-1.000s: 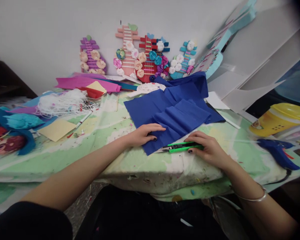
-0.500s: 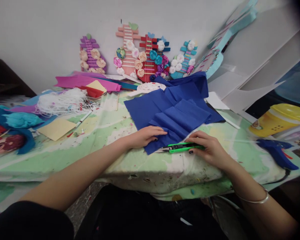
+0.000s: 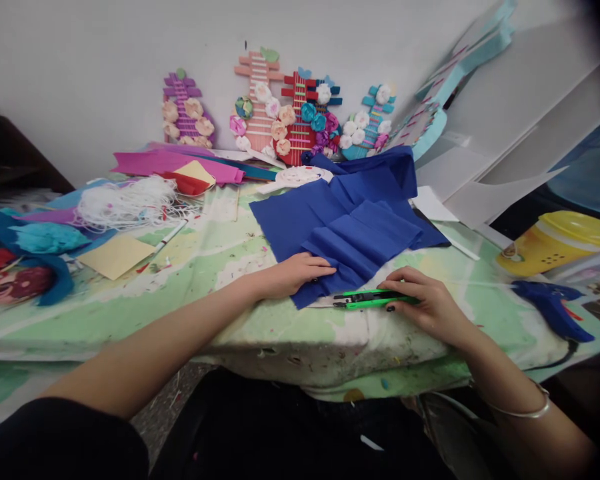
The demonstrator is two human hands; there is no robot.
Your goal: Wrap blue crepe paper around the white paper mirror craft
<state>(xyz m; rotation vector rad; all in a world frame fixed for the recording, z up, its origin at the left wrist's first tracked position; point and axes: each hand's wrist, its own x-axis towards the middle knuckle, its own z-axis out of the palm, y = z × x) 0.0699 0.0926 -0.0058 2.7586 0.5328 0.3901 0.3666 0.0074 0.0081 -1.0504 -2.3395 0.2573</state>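
Dark blue crepe-like sheet (image 3: 350,220), creased and partly folded over itself, lies spread in front of me. On its near left corner rests my left hand (image 3: 293,275), fingers stretched out along the material and thumb tucked low beside them. My right hand (image 3: 425,303) grips a green and black utility knife (image 3: 365,300) between thumb and fingers. The knife lies low, almost level with the tabletop, its front end pointing left toward the sheet's near corner. Whether its blade touches the sheet I cannot tell.
Decorated paper guitars (image 3: 300,120) lean on the wall. White string (image 3: 130,203), a cream paper square (image 3: 116,257) and a white pen (image 3: 170,235) lie to the left. A blue glue gun (image 3: 550,307) and yellow tub (image 3: 563,243) stand right. Patterned cloth (image 3: 220,250) covers the table.
My right hand and the utility knife have shifted slightly to the right, away from the sheet's corner. My left hand stays in nearly the same place on the blue sheet.
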